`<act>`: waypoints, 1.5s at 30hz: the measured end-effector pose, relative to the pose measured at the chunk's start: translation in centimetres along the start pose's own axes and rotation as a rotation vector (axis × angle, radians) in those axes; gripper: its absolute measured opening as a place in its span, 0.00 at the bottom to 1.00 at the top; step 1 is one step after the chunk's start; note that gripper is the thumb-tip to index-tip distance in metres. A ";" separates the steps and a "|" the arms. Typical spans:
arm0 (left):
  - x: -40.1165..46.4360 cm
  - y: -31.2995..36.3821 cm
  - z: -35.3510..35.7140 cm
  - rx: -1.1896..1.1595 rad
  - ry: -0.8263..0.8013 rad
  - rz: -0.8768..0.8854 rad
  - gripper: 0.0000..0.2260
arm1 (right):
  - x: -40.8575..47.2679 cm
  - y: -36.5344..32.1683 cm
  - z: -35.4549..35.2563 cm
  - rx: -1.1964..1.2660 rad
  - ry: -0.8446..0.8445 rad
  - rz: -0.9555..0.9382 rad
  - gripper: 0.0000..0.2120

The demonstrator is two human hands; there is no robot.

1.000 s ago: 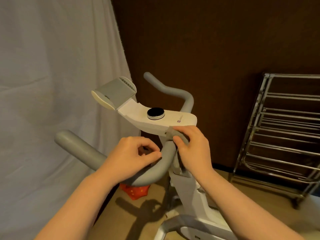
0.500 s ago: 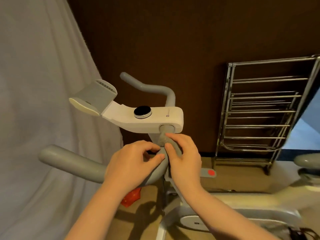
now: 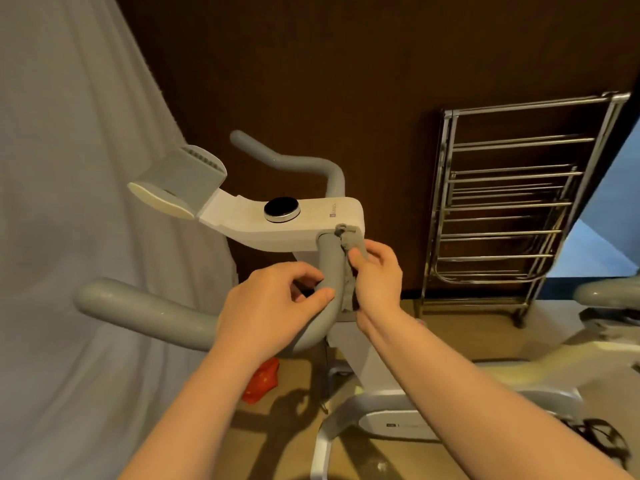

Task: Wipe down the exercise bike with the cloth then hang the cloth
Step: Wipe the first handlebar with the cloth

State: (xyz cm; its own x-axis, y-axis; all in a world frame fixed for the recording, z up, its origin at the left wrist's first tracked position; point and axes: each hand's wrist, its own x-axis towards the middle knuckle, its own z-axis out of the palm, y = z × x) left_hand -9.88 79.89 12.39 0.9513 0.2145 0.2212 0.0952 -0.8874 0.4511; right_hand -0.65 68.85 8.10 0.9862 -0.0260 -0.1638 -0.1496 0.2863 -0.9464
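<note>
The right hand (image 3: 375, 275) is pinching a grey cloth (image 3: 349, 261) between thumb and fingers, pressing it against the near handlebar (image 3: 329, 271) of the exercise bike (image 3: 398, 382). The cloth is lying along the bar's right side, its upper end bunching where the bar is entering the white console (image 3: 287, 226), its lower end hanging down beside the wrist. The left hand (image 3: 273, 306) is curling around the same bar just below, thumb and fingertips closing over the bend, touching no cloth. The bar is sweeping away to the left from under that hand, ending in a thick grey grip. A round black dial (image 3: 281, 209) is sitting on top of the console, and a grey tablet holder (image 3: 180, 181) is tilting up at its left end. A metal drying rack (image 3: 512, 209) is standing on the floor to the right of the bike, against the dark wall. A pale sheet (image 3: 69, 237) is hanging on the left, and a red object (image 3: 261, 381) is lying on the floor beneath the left forearm.
</note>
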 end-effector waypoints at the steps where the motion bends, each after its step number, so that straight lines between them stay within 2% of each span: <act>1: 0.0 -0.1 0.0 0.005 0.002 0.005 0.12 | -0.7 0.7 -0.1 0.017 -0.009 0.010 0.06; 3: 0.0 -0.1 0.0 0.007 0.008 0.003 0.12 | -1.7 1.3 -0.5 0.060 -0.058 0.044 0.04; 5: 0.2 0.0 0.0 0.004 0.011 -0.006 0.12 | -0.2 0.7 -0.6 0.010 -0.031 0.000 0.05; 8: 0.2 0.2 0.0 0.000 0.014 -0.009 0.11 | 1.2 -0.6 -0.1 -0.221 -0.047 -0.244 0.08; 11: -0.2 0.3 0.1 0.019 0.043 0.012 0.11 | 0.6 -0.2 -1.2 -0.445 -0.215 -0.545 0.10; 13: -0.1 0.4 0.1 0.026 0.076 0.008 0.11 | 2.5 -1.4 -1.7 -0.606 -0.331 -0.624 0.11; 15: 0.0 0.3 0.2 0.044 0.103 0.000 0.10 | 4.3 -3.0 -1.5 -0.741 -0.383 -0.616 0.13; 17: -0.4 0.4 0.5 0.071 0.167 0.001 0.08 | 3.8 -2.8 -1.6 -0.838 -0.406 -0.663 0.14; 20: -1.0 0.7 1.0 0.054 0.394 0.008 0.10 | 1.7 -2.4 -2.5 -0.904 -0.545 -0.897 0.13; 22: -1.0 0.9 1.2 0.035 0.490 -0.013 0.11 | 3.7 -3.2 -2.3 -0.908 -0.600 -0.848 0.13; 25: -2.0 1.3 2.0 0.010 0.507 -0.098 0.11 | 4.1 -3.1 -2.3 -0.802 -0.521 -0.704 0.13; 27: -3.6 1.8 3.4 0.001 0.559 -0.157 0.10 | 1.2 -2.0 -3.3 -0.755 -0.546 -0.815 0.13; 29: -5.1 2.2 4.7 -0.021 0.613 -0.183 0.09 | 0.4 -1.6 -4.2 -0.712 -0.665 -0.862 0.12; 31: -5.6 2.3 5.6 0.001 0.653 -0.200 0.09 | 2.9 -2.3 -3.3 -0.631 -0.695 -0.740 0.10; 33: -5.6 2.5 5.8 0.019 0.676 -0.222 0.10 | 3.6 -2.6 -2.9 -0.565 -0.623 -0.642 0.09; 34: -5.4 2.6 5.9 0.012 0.684 -0.232 0.09 | 2.9 -2.2 -3.2 -0.555 -0.612 -0.654 0.09; 37: -5.2 2.8 5.7 0.023 0.687 -0.231 0.07 | 0.3 -1.5 -4.7 -0.572 -0.850 -0.813 0.09; 38: -5.1 2.8 5.7 0.026 0.682 -0.228 0.08 | 1.1 -1.9 -4.4 -0.590 -0.882 -0.823 0.09; 42: -5.2 2.9 5.8 0.020 0.665 -0.244 0.12 | 4.8 -3.1 -2.5 -0.645 -0.650 -0.696 0.08; 43: -5.3 3.0 5.8 0.021 0.665 -0.243 0.11 | 4.1 -2.7 -3.0 -0.642 -0.671 -0.739 0.08; 45: -5.4 3.0 5.9 0.026 0.669 -0.235 0.10 | 1.7 -2.0 -4.5 -0.639 -0.889 -0.870 0.09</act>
State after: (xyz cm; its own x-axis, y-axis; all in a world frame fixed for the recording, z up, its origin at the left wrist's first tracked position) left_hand -13.03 73.66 7.47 0.5213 0.5991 0.6077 0.2911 -0.7943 0.5333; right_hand 1.03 63.93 8.41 0.4569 0.7098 0.5360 0.7573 0.0056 -0.6530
